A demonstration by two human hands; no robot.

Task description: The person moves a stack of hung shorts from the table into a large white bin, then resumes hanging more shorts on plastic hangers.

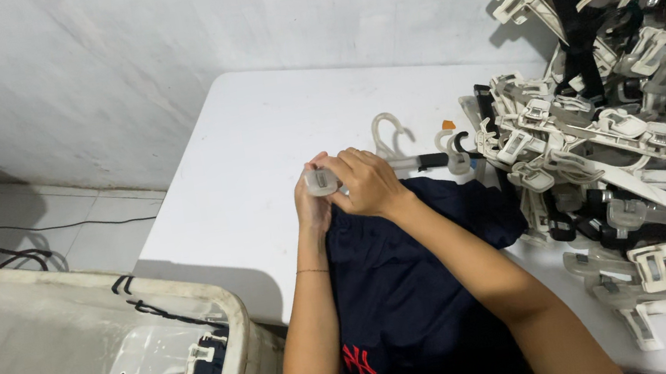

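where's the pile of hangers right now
In the head view, the pile of hangers is heaped on the right side of the white table, against the wall, just right of the dark garment the hands work on.

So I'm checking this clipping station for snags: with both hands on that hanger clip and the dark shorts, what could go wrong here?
1. The left hand and right hand crowd one hanger clip; a finger might get pinched.
2. The navy shorts hang over the white table edge and could slide off.
3. The hanger pile looks tangled and stacked high; bumping it could spill hangers.
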